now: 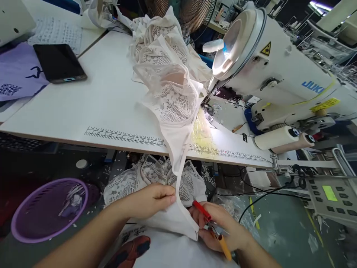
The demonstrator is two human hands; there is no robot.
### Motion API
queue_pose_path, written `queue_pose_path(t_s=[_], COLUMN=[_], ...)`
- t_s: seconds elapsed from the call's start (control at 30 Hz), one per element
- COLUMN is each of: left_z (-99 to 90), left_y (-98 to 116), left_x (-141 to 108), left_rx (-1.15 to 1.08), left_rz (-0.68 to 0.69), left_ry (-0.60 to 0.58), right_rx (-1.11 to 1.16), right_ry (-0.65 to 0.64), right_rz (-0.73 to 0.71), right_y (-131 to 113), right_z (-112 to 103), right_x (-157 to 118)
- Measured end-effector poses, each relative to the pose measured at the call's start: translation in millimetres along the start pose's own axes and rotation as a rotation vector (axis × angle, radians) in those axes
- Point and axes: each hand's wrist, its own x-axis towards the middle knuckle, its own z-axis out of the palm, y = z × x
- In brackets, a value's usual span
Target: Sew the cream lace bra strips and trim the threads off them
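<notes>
A white lace bra (178, 108) lies over the table edge beside the sewing machine needle, its band hanging down toward the lap. My left hand (156, 199) pinches the white fabric at that hanging band. In my right hand (220, 227) are small scissors with red and orange handles (202, 211), held close to the band's lower end; the fingers also touch the fabric there. More white lace pieces (125, 184) rest on the lap behind both hands.
A JUKI sewing machine (279, 67) stands at the right, with thread cones (276, 137) beside it. A pile of lace bras (161, 41) is behind. A black phone (60, 63) lies left; a purple basket (50, 210) stands on the floor.
</notes>
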Motion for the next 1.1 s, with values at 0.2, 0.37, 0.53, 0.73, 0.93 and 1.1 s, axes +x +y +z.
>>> queue_pose_path(t_s=[0.2,0.37,0.53,0.73,0.93,1.1], left_z=[0.5,0.6,1.5,1.8,-3.2,-2.8], left_y=[-5,-12,-16,-20,-15,-16], left_x=[-1,-3,-3,-5,-5,0], left_rx=[-0.026,-0.061,-0.064,-0.074,-0.055,0.219], left_rz=[0.018,-0.019,-0.045,-0.06,-0.048,0.158], left_ry=[0.048,0.085,0.088,0.077,0.113,0.214], right_rx=[-0.127,-0.358,-0.423,-0.503,-0.407,-0.244], right_ry=[-0.228,-0.36,-0.456,-0.496,-0.381,-0.107], right_rz=[0.206,0.241,0.182,0.239,0.284,0.239], right_y=[17,30,23,13,22,27], right_z=[-37,-58,-59,-64,-67,-46], right_x=[-1,12,40,55,49,39])
